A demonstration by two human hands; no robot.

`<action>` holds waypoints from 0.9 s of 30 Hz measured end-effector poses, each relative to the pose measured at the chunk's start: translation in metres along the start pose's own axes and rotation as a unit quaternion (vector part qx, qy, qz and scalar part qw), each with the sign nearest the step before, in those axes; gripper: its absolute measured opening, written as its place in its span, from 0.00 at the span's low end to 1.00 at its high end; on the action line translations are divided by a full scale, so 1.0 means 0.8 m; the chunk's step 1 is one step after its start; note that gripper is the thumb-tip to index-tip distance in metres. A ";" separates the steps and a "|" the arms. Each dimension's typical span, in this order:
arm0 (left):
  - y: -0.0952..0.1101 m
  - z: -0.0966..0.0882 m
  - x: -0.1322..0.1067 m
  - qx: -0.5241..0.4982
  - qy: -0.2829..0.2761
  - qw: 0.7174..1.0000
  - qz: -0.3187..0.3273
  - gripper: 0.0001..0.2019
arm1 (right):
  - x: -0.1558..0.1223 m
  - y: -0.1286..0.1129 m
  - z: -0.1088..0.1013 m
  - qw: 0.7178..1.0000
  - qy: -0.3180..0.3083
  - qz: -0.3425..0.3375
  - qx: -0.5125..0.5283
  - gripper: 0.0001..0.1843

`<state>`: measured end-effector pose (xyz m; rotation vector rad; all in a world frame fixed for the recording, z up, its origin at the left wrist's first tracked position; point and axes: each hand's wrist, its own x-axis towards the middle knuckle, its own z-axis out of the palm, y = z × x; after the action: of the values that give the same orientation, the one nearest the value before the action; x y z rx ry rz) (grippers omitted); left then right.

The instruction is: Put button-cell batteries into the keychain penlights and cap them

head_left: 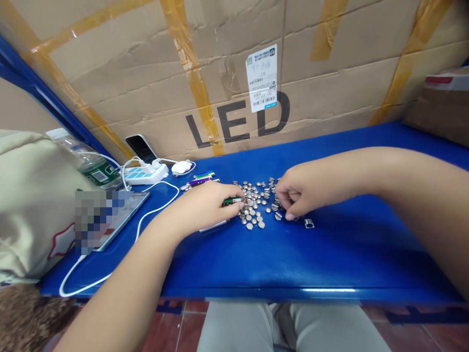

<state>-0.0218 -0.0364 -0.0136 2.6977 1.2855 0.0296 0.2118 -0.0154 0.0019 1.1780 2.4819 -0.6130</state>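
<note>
My left hand (pixel 208 203) is closed around a dark green tube with a small white label (pixel 232 200), held between thumb and fingers. Its tip reaches the left side of a pile of small round silver caps (pixel 252 208). My right hand (pixel 293 193) bends down over small silver metal clips (pixel 271 186), fingertips pinched together at the table; what they grip, if anything, is hidden. One loose metal piece (pixel 309 223) lies just right of that hand. Beyond my left hand are several coloured metallic tubes (pixel 200 181), partly covered by it.
The blue table (pixel 278 264) backs onto a large cardboard box (pixel 234 63). On the left are a power strip (pixel 144 173), a phone (pixel 141 148), a white cable (pixel 141 220), a tablet (pixel 122 220), a plastic bottle (pixel 97 168) and a cloth bag (pixel 32 200). Another carton (pixel 439 107) stands at the right.
</note>
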 end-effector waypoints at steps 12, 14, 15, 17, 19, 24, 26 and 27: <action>-0.001 -0.002 -0.002 -0.015 0.008 1.000 0.003 0.13 | 0.003 -0.002 0.003 1.000 -0.006 0.000 -0.010 0.13; -0.002 -0.002 -0.002 -0.012 0.008 1.000 0.005 0.13 | 0.004 -0.002 0.003 1.000 -0.008 -0.001 -0.013 0.14; -0.002 -0.002 -0.002 -0.010 0.009 1.000 0.005 0.13 | 0.004 -0.002 0.003 1.000 -0.009 -0.002 -0.014 0.14; -0.002 -0.002 -0.002 -0.004 0.018 1.000 -0.001 0.13 | 0.006 -0.001 0.004 1.000 -0.010 -0.004 -0.016 0.14; -0.003 -0.004 -0.002 0.002 0.045 0.999 -0.021 0.14 | 0.007 0.000 0.004 1.000 -0.010 -0.006 -0.017 0.14; -0.019 -0.024 -0.010 0.005 0.198 0.978 -0.061 0.14 | 0.007 -0.001 0.004 1.000 -0.003 -0.010 -0.001 0.14; -0.032 -0.032 -0.014 0.012 0.250 0.965 -0.076 0.14 | 0.006 -0.002 0.003 1.000 -0.005 -0.007 0.004 0.15; -0.038 -0.034 -0.015 0.016 0.258 0.962 -0.087 0.14 | 0.005 -0.002 0.003 1.000 -0.007 -0.005 0.005 0.15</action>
<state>-0.0554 -0.0232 0.0094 2.6868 1.6597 0.7418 0.2081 -0.0147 -0.0015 1.1615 2.4772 -0.6350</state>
